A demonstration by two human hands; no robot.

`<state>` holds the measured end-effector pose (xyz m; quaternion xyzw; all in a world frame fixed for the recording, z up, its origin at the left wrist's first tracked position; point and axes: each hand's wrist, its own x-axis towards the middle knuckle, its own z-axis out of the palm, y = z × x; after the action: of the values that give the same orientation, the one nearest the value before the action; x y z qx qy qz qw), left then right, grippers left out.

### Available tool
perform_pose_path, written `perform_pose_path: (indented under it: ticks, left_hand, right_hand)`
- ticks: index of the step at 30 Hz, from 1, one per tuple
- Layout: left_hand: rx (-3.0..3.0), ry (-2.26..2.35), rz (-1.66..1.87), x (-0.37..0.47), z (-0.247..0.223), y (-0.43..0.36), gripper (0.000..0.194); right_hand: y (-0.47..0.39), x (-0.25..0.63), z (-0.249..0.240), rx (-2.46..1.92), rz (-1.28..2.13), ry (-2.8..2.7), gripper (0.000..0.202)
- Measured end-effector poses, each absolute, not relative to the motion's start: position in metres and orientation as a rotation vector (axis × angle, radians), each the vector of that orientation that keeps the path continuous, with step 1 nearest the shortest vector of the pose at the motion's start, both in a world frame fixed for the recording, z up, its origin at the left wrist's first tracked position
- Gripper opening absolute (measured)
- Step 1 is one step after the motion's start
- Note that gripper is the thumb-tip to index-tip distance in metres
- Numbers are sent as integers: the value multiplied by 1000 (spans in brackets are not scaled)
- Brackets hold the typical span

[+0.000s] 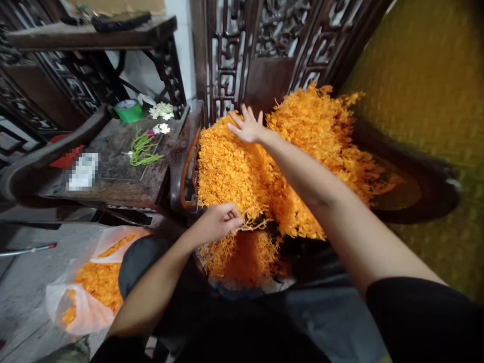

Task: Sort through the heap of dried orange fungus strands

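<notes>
Head view, from the left: what comes first?

Left of the orange heap point(225, 174), down on the floor, lies a plastic bag point(85, 315) with orange bits in it. Also left of the heap, a wooden chair point(117, 169) bears green tape point(132, 114), green stems point(143, 151) and white flowers point(161, 110). Neither of my hands is touching any of those.

And your left hand?

My left hand point(219, 222) is at the near edge of the heap, thumb and fingers closed on a thin orange sprig point(257, 225). Just below, on the near side of the heap, an orange tangle point(223, 254) sits by my knees; what holds it up I cannot tell.

The right one?

My right hand point(249, 128) is spread wide, fingers apart, gripping nothing, at the far edge of the heap. Whether the palm presses on it I cannot tell. Right of the heap stands a shaggier orange pile point(313, 131).

So how much is done?

A good deal, I'd judge: the heap looks dense and fairly even, as though many sprigs are gathered already. Left over, by my guess, are this one sprig, the tangle and perhaps the bag's contents.
</notes>
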<state>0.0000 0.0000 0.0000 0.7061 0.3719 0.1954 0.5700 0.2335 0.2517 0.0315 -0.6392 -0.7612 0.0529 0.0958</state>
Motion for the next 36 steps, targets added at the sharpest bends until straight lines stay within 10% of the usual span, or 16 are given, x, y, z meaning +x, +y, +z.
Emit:
perform_pose_path:
  ticks: [8, 17, 27, 36]
  left_hand:
    - [1441, 796, 385, 17, 15, -5, 22]
    - [1983, 573, -261, 52, -42, -38, 16]
    - [2355, 1085, -448, 65, -178, -71, 54]
    - [2545, 855, -672, 65, -161, -89, 52]
  right_hand:
    - [48, 274, 76, -1550, 523, -2216, 78]
    - [-140, 284, -52, -1785, 1004, -2614, 27]
    - [-162, 300, -77, -2200, 923, -2438, 68]
    - [-169, 323, -62, -2224, 959, -2366, 67]
